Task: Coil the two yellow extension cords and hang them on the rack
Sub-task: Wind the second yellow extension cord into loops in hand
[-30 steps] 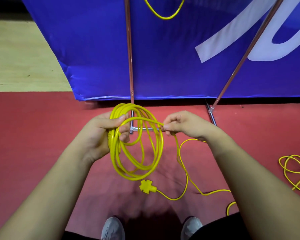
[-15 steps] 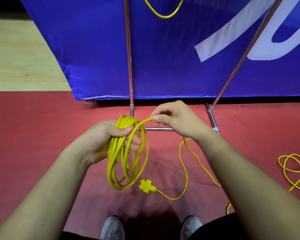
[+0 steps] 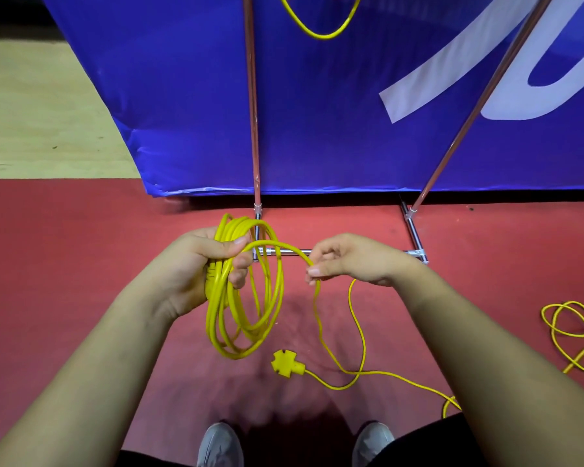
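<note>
My left hand (image 3: 199, 264) grips the top of a yellow cord coil (image 3: 246, 318) of several loops that hangs below it. My right hand (image 3: 348, 257) pinches the same cord's free strand just right of the coil. From there the strand drops to the red floor and ends in a yellow socket block (image 3: 285, 362) lying below the coil. A loop of another yellow cord (image 3: 317, 28) hangs at the top, beside the rack's upright pole (image 3: 252, 106). More yellow cord (image 3: 573, 328) lies loose on the floor at the right edge.
A blue banner (image 3: 317, 123) stands behind the rack. The rack's slanted pole (image 3: 479, 106) and metal base bar (image 3: 413, 230) sit on the red floor (image 3: 64, 264). My grey shoes (image 3: 220, 446) show at the bottom. Wooden flooring lies at the far left.
My right hand laid a loop onto the coil at my left hand, then moved back right and down along the free strand. The coil gained a loop and the slack on the floor shortened.
</note>
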Available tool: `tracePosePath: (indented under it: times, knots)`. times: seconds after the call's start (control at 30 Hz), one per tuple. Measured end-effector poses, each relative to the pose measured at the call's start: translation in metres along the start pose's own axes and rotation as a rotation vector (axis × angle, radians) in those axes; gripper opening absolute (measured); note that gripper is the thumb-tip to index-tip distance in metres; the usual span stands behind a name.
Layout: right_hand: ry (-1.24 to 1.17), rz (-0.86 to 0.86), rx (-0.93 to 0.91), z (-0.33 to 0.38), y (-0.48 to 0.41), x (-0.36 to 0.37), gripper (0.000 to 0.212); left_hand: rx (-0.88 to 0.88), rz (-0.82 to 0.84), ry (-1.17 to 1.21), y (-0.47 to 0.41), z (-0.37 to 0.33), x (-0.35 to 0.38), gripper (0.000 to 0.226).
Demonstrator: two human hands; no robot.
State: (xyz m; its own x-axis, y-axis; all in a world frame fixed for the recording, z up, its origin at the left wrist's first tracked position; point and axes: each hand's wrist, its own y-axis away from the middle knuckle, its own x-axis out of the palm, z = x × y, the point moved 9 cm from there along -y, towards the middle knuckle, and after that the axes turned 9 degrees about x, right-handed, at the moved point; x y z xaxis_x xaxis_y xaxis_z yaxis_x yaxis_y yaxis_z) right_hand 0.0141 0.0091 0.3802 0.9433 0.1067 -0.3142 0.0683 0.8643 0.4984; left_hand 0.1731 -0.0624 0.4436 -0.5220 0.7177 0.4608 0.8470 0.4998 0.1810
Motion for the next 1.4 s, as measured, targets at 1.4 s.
tracePosePath:
  times: [1.4]
  knots:
    - [0.04, -0.299, -0.338, 0.077, 0.025, -0.003, 0.004, -0.066, 0.133, -0.073, 0.0, 0.014, 0.005, 0.035]
